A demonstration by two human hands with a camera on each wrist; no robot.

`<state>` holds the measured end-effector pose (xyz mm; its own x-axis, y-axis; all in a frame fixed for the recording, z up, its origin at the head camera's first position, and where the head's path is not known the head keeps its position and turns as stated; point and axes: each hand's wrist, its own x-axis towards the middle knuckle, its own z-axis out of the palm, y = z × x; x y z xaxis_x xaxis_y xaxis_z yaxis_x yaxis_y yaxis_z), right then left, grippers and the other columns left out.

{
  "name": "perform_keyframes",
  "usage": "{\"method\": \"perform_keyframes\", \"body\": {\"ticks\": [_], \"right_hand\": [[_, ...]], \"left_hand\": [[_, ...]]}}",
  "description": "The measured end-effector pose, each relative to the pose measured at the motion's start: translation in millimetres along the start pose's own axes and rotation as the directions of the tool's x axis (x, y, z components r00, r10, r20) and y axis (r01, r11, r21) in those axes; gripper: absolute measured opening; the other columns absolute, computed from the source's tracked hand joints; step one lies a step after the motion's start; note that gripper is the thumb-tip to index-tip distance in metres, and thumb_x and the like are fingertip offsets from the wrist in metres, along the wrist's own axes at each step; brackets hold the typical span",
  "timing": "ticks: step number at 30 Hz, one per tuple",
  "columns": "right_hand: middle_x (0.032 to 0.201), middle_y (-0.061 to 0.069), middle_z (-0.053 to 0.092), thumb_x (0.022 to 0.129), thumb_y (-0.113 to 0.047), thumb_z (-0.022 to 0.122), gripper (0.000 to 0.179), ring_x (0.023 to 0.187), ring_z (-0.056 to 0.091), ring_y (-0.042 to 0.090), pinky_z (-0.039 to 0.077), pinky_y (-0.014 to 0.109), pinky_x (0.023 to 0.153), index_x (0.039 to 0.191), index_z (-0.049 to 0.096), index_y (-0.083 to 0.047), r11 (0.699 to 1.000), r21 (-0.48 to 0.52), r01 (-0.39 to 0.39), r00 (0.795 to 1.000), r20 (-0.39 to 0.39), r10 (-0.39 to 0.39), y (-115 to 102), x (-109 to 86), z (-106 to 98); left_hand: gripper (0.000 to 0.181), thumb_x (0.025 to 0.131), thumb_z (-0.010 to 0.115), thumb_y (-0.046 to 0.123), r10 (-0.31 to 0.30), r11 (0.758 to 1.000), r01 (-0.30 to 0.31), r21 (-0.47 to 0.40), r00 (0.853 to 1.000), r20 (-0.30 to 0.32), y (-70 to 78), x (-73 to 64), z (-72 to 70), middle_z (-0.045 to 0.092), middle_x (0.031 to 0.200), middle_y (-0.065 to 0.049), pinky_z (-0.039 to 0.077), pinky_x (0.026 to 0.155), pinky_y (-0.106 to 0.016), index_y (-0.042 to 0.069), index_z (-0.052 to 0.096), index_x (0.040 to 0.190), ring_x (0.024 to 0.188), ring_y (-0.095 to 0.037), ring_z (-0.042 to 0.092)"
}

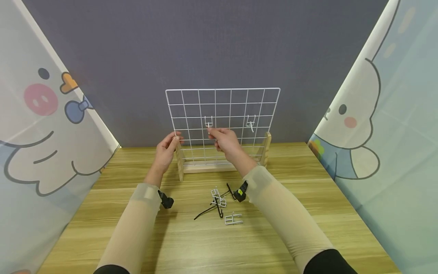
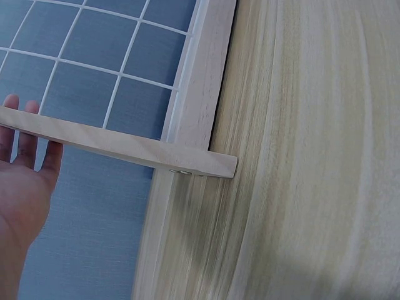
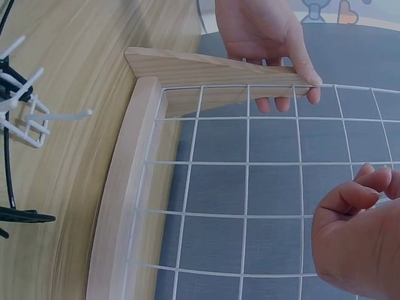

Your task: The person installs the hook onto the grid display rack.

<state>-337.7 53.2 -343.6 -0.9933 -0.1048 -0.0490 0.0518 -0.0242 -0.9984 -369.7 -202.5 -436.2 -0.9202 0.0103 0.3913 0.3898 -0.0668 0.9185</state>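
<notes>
A white wire grid panel [image 1: 223, 116] stands upright in a wooden stand [image 1: 208, 168]. My left hand [image 1: 165, 150] grips the top of the stand's left wooden post [image 2: 106, 139], thumb in front and fingers behind, as the right wrist view also shows. My right hand [image 1: 226, 141] pinches the prong of a white wire hook [image 1: 208, 123] hanging near the middle of the grid. In the right wrist view that hand [image 3: 359, 231] hides the hook behind its curled fingers. A second white hook [image 1: 251, 123] hangs on the grid further right.
On the wooden table [image 1: 119, 213] in front of the stand lies a small pile of white hooks [image 1: 219, 198] and black hooks [image 1: 205, 212]. One white double-pronged hook [image 1: 233, 219] lies nearer to me. A grey panel [image 1: 219, 45] rises behind the table.
</notes>
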Motion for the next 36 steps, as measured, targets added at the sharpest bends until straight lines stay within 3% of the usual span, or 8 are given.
{"method": "perform_keyframes", "body": {"ticks": [6,12,18,23,30,36], "right_hand": [[0.104,0.001,0.071,0.109,-0.037,0.071,0.033,0.064,0.050,0.006,0.043,0.022,0.063,0.126,0.075,-0.009,1.000,-0.018,0.006,1.000,0.010,-0.006,4,-3.0,-3],[0.111,0.007,0.073,0.109,-0.038,0.071,0.035,0.064,0.049,0.005,0.043,0.021,0.062,0.127,0.075,-0.008,1.000,-0.023,0.007,1.000,0.020,-0.007,8,-7.4,-6],[0.106,0.003,0.072,0.108,-0.038,0.072,0.039,0.064,0.050,0.006,0.043,0.019,0.059,0.132,0.074,-0.007,1.000,-0.032,0.000,1.000,0.024,0.001,13,-10.3,-10],[0.106,0.001,0.071,0.109,-0.038,0.071,0.041,0.065,0.049,0.006,0.042,0.021,0.061,0.134,0.073,-0.006,0.998,-0.058,0.002,0.999,0.042,0.001,16,-16.1,-16],[0.101,0.001,0.068,0.110,-0.033,0.069,0.039,0.061,0.047,0.007,0.037,0.021,0.056,0.135,0.073,-0.003,0.996,-0.090,-0.002,0.997,0.073,0.009,24,-27.3,-25],[0.100,0.001,0.068,0.110,-0.033,0.069,0.034,0.061,0.046,0.008,0.038,0.022,0.058,0.128,0.074,-0.004,0.989,-0.146,0.009,0.994,0.108,0.007,35,-37.9,-38]], "left_hand": [[0.043,0.117,0.056,0.022,0.002,1.000,-0.002,-0.002,1.000,0.006,-1.2,0.7,-0.9,0.075,0.113,0.018,0.053,0.100,-0.020,-0.008,0.057,0.148,0.109,-0.002,0.072],[0.021,0.116,0.057,0.021,0.017,1.000,-0.017,-0.008,1.000,-0.004,-0.5,-0.6,0.1,0.076,0.111,0.017,0.054,0.098,-0.021,0.019,0.071,0.133,0.108,-0.004,0.072],[0.021,0.117,0.056,0.019,0.027,1.000,-0.027,-0.009,1.000,0.003,-0.5,-1.1,-0.8,0.076,0.113,0.016,0.054,0.097,-0.020,0.025,0.072,0.130,0.108,-0.003,0.072],[0.022,0.117,0.057,0.020,0.022,1.000,-0.022,-0.009,1.000,0.001,-0.8,-0.6,-1.4,0.076,0.113,0.016,0.054,0.098,-0.021,0.020,0.072,0.133,0.108,-0.003,0.073],[0.038,0.117,0.056,0.020,0.013,1.000,-0.013,-0.003,1.000,-0.003,1.9,-1.5,0.1,0.075,0.112,0.018,0.054,0.099,-0.021,-0.005,0.061,0.145,0.108,-0.003,0.072],[0.045,0.117,0.055,0.021,0.003,1.000,-0.003,0.008,1.000,0.002,2.2,-1.3,-1.4,0.075,0.115,0.015,0.054,0.099,-0.019,-0.010,0.055,0.149,0.109,-0.002,0.071]]}}
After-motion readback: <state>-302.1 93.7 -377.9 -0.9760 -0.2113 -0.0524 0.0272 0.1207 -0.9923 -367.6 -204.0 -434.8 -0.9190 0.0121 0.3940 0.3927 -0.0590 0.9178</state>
